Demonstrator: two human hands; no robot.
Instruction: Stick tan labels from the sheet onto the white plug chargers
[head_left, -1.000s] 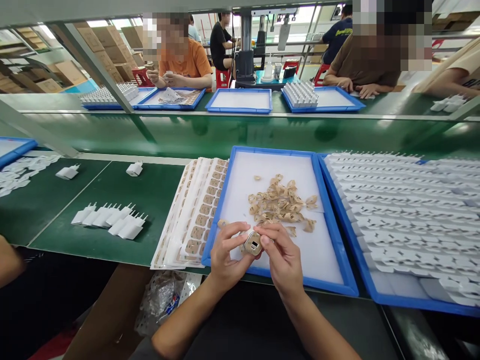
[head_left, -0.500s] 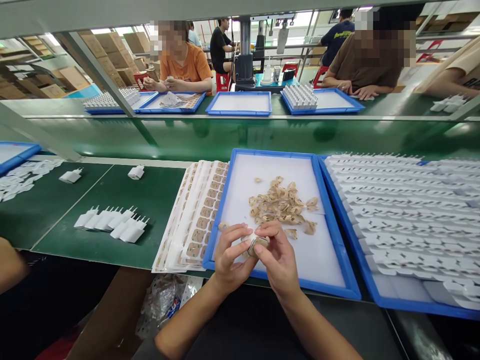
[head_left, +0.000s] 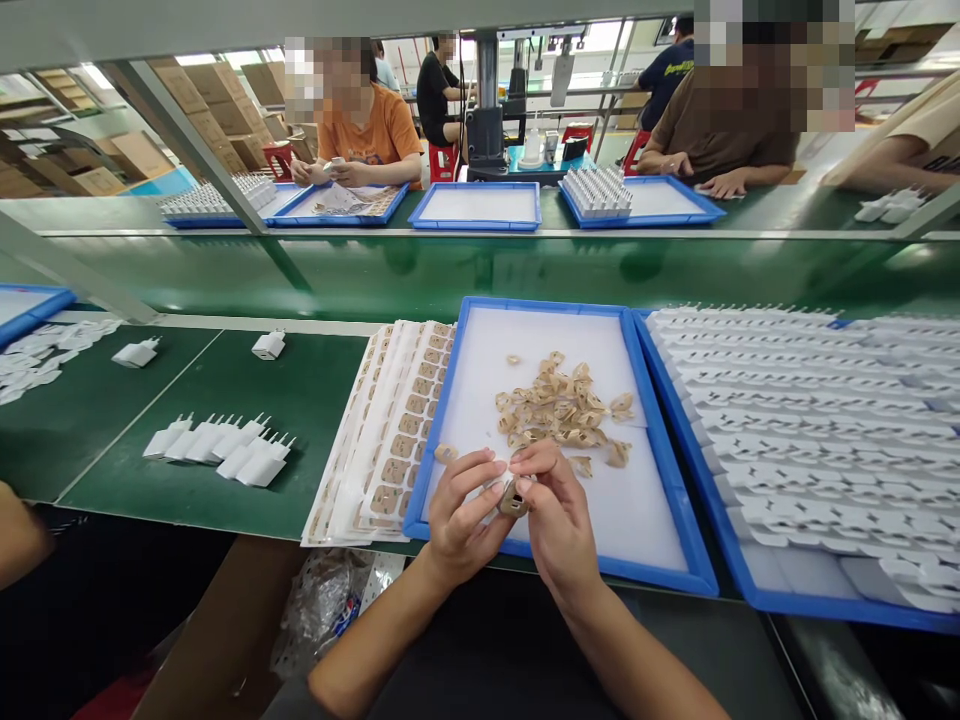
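Over blue tray (head_left: 439, 440): left hand (head_left: 465, 515) and right hand (head_left: 559, 520) pinch one charger plug (head_left: 513, 497); peeled films (head_left: 559, 410) heaped, full tray of chargers (head_left: 810, 440) remains.

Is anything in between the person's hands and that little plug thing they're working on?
No. Both the left hand and right hand already pinch the small charger piece directly, over the blue tray. Nothing sits between.
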